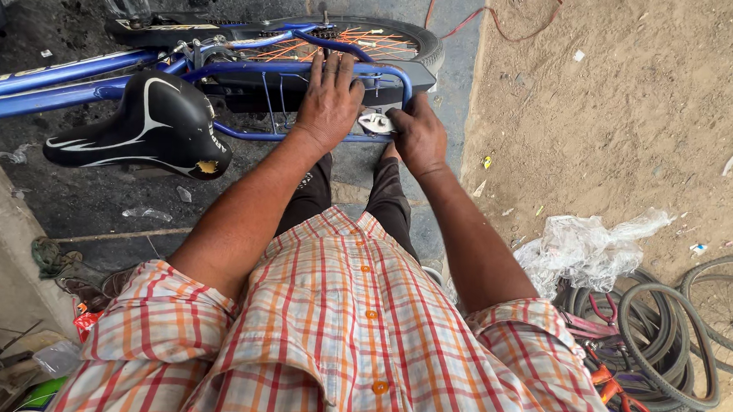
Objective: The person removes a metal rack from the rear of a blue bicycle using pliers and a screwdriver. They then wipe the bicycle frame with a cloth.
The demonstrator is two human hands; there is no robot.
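Person in an orange-and-white checked shirt [336,336] is standing over a blue bicycle [59,81], looking straight down. Nearest, at 4 o'clock of the torso, loose tyres [665,343] are piling up on the sand, with a crumpled clear plastic bag [587,249] just beyond them. At 8 o'clock, rags and scrap are lying beside a concrete edge.

Both arms are reaching to 12 o'clock. Left hand [330,101] is lying flat, palm down, fingers spread over the blue rear carrier rack [307,67], pressing on its top rail. Right hand [417,134] is sitting just at 3 o'clock of the left, fingers curled on a small silver metal fitting [376,122] at the rack's near rail; how tightly it is gripping I cannot tell. Hands are close, almost touching.

Black saddle [148,122], worn at the nose, is sitting at 9 o'clock of the left hand. Beyond the rack, the rear wheel [349,40] with orange spokes is lying at 12 o'clock. A red cable [490,18] is trailing on the ground at 1 o'clock.
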